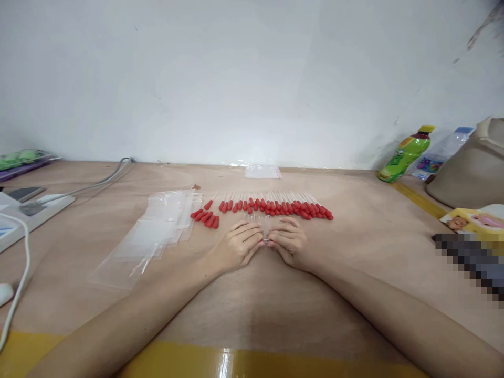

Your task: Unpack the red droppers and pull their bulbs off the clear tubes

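Observation:
Between my two hands lies a small clear plastic bag (266, 224), with thin clear tubes showing at its far end. My left hand (243, 242) grips its left side, fingers curled. On the right side my right hand (288, 240) pinches it in the same way. A trace of red shows by the fingertips; the rest of the contents is hidden under them. Just beyond the hands, many droppers (284, 208) with red bulbs and thin clear stems lie in a row, bulbs towards me. A smaller group of droppers (205, 217) sits left of the row.
Flat clear bags (151, 233) lie fanned out on the left. Farther left are a power strip (47, 212) and a cable (100, 182). Another bag (262, 171) lies by the wall. A green bottle (407, 155), a clear bottle (443, 155) and a beige container (470, 170) stand at the right.

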Demonstrator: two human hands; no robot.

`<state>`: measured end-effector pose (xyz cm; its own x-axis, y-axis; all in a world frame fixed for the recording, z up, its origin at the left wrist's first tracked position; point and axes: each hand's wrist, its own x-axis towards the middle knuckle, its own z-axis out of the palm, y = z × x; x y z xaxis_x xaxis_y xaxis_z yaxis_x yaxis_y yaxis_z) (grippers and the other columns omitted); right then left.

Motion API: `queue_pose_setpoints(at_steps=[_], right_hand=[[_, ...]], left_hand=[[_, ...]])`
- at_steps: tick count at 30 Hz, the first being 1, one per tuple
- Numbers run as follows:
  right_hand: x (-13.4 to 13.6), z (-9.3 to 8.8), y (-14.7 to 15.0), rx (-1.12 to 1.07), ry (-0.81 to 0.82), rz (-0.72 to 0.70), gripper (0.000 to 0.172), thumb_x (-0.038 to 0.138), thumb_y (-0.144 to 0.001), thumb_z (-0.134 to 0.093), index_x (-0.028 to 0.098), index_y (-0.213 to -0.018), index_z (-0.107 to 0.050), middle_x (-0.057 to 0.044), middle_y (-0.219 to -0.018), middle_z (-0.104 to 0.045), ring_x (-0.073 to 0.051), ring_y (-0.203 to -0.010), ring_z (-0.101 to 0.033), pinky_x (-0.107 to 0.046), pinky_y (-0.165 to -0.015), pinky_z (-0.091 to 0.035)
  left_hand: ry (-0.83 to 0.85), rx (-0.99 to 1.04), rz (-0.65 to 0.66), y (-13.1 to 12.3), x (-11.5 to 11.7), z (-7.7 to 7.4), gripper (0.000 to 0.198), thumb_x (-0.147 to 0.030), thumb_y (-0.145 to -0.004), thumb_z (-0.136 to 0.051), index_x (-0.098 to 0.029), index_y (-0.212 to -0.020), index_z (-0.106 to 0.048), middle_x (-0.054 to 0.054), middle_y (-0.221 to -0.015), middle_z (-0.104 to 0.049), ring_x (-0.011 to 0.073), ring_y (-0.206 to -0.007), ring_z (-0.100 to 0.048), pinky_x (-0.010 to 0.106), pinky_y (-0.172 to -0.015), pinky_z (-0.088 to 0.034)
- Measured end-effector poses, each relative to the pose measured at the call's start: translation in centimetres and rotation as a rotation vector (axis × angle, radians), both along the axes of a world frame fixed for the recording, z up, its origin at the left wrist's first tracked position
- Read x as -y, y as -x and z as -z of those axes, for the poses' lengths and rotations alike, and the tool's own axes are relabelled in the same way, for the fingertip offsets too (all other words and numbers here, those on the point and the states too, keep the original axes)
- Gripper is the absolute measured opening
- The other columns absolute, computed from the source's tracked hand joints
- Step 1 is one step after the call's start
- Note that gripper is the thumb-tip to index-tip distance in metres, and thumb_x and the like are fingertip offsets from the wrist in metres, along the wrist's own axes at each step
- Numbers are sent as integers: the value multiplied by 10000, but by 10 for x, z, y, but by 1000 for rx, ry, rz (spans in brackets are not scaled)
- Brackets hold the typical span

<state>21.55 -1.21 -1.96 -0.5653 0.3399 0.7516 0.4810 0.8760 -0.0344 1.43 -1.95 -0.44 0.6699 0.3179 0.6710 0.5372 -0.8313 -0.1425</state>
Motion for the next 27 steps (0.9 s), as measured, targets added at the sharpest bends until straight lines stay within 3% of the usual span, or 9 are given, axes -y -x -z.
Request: queue_pose_setpoints(at_steps=[15, 23, 27], right_hand=[[6, 0, -8, 57, -92, -25, 174, 139, -838, -487, 196, -959, -598, -39, -950, -680, -143, -1007, -583, -361, -960, -396], [6, 3, -15, 51, -87, -80, 215, 144, -841, -480, 196, -1011, -599, -47, -968, -675, -153, -1013, -580, -368, -947, -420], [-1, 1, -24, -63, -48, 3, 200, 159, -836, -488, 199, -981, -619, -48, -870, -676, -164, -910, -597, -358, -846, -461]], left_hand=[[70, -14, 22, 8, 4, -1, 150, -210, -853, -476, -146, -888, -607, 85, -944, -678, 180, -941, -618, 342, -864, -458], [20, -16, 61, 11, 10, -1, 123, -210, -839, -506, -158, -903, -598, 62, -910, -677, 181, -930, -607, 328, -833, -468], [60, 93, -50, 25, 4, -13, 116, -201, -835, -504, -176, -849, -617, 44, -824, -658, 175, -849, -590, 324, -768, -473]])
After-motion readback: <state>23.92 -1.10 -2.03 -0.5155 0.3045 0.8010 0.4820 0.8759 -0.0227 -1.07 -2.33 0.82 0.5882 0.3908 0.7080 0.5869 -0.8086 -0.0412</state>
